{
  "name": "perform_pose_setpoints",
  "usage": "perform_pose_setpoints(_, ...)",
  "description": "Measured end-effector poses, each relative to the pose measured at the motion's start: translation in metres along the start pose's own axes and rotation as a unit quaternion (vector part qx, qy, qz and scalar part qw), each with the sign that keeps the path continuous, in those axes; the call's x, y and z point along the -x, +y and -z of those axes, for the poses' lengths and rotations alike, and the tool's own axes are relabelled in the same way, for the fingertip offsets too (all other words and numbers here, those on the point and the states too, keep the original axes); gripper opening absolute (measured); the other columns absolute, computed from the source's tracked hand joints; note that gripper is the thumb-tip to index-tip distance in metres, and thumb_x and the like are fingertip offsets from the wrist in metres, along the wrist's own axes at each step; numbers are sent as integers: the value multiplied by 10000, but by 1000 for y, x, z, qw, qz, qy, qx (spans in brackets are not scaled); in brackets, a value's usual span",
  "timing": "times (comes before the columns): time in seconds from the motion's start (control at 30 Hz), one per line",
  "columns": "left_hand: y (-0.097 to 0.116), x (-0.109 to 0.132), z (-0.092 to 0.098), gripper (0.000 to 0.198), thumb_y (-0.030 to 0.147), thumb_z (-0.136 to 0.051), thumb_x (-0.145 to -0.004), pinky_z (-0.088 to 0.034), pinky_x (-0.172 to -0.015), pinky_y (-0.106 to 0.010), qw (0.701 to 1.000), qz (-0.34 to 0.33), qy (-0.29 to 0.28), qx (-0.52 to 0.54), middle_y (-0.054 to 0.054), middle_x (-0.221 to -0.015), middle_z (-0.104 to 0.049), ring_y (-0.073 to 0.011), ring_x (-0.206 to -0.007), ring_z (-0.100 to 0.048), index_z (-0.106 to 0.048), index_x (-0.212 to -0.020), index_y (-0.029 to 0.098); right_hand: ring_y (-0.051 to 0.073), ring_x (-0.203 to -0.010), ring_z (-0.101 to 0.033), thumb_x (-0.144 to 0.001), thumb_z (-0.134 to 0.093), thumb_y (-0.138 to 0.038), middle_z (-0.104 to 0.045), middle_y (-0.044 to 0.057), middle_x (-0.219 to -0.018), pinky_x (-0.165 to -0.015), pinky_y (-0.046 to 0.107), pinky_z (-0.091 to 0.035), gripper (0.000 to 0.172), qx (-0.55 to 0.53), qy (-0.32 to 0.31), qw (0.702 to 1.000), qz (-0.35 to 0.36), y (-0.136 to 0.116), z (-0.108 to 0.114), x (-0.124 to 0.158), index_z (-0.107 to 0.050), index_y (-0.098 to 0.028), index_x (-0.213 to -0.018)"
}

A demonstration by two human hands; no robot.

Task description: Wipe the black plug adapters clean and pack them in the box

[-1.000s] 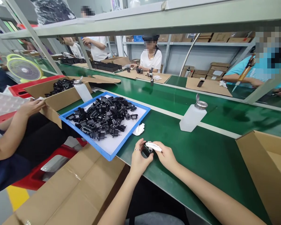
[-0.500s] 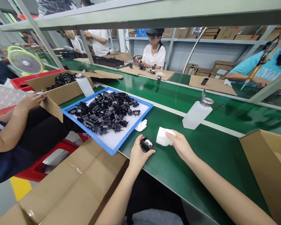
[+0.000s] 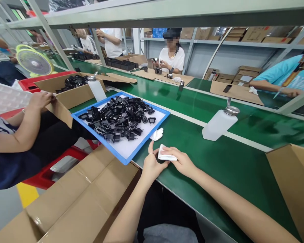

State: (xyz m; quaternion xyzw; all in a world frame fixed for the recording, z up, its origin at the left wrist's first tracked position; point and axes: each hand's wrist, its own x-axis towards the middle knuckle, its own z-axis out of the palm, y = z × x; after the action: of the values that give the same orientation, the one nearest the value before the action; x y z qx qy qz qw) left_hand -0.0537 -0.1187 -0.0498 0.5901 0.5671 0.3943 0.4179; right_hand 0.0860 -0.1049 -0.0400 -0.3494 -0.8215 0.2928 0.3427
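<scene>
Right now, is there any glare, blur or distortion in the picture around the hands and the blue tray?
Head view: the green work surface shows soft reflections on its far side; head view: the left hand, right hand and blue tray look fairly sharp; head view: the upright white bottle appears slanted, probably wide-angle distortion.

Lettered turquoise shirt (image 3: 275, 75), printed cardboard carton (image 3: 254, 34), no words clear enough to read

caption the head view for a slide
Right hand holds folded white cloth over a mostly hidden dark part in the left hand, near a tray of black plugs.
</scene>
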Motion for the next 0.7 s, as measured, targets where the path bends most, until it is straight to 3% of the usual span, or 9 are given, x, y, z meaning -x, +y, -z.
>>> perform_pose_setpoints(0.1, -3, -1, 1, 866, 238, -612, -535, -395, -803, -288, 1000, -3, -13, 12, -56, -1063, -525, -164, -924, -519, -86, -1219, 172, 168, -1025, -425, -761, -318, -109, -538, 34, -1023, -913, 412, -255, 310, 48, -42, 997, 47, -1, 11, 14, -500, -230, -980)
perform_pose_setpoints(0.2, -4, -2, 1, 828, 252, -607, -545, -385, -830, -289, 1000, 6, -20, 13, -61, -1083, -512, -161, -952, -505, -124, -1212, 167, 179, -1011, -435, -758, -316, -117, -552, 38, -985, -900, 410, -267, 289, 55, -66, 996, 37, -8, 21, 23, -521, -226, -929)
perform_pose_setpoints(0.33, -2, -1, 0, 797, 255, -592, -564, -368, -858, -318, 999, 4, -24, -25, -72, -1116, -488, -175, -974, -491, -144, -1217, 158, 176, -754, -540, -740, -343, -188, -578, 43, -826, -667, 313, -420, 214, -8, -70, 990, -119, -12, 38, 21, -533, -184, -839)
perform_pose_setpoints(0.43, -1, 5, 5, 819, 260, -600, -559, -351, -879, -332, 997, -19, -40, -56, -92, -1194, -411, -195, -1051, -429, -141, -1230, 156, 158, -585, -524, -719, -402, -312, -552, 27, -682, -496, 251, -402, 196, -73, -64, 962, -255, -6, 55, 12, -503, -155, -781)
perform_pose_setpoints(0.53, -2, 12, 28, 704, 278, -574, -589, -345, -889, -330, 994, -49, -14, -101, -73, -1200, -407, -190, -1084, -394, -240, -1200, 177, 175, -618, -530, -699, -425, -361, -549, 38, -692, -505, 253, -406, 246, -89, -147, 930, -326, 4, 72, 0, -497, -142, -786)
perform_pose_setpoints(0.6, -4, 14, 56, 546, 296, -543, -620, -346, -888, -334, 987, -52, 49, -147, -49, -1149, -459, -184, -1052, -423, -360, -1124, 193, 203, -683, -536, -699, -420, -328, -560, 67, -768, -570, 291, -422, 241, -10, -204, 919, -337, 10, 79, -7, -507, -136, -815)
perform_pose_setpoints(0.63, -6, 14, 71, 488, 303, -536, -625, -347, -885, -338, 980, -48, 94, -171, -47, -1118, -485, -188, -1035, -436, -406, -1083, 192, 222, -739, -533, -698, -416, -300, -557, 89, -837, -619, 318, -424, 247, 53, -204, 919, -332, 12, 81, -11, -505, -130, -854)
perform_pose_setpoints(0.7, -13, 9, 102, 431, 295, -538, -621, -349, -880, -344, 956, -38, 194, -216, -59, -1075, -509, -201, -1017, -444, -455, -1027, 175, 263, -894, -484, -693, -409, -253, -504, 129, -1006, -737, 382, -395, 310, 190, -146, 923, -300, 12, 79, -16, -471, -118, -966)
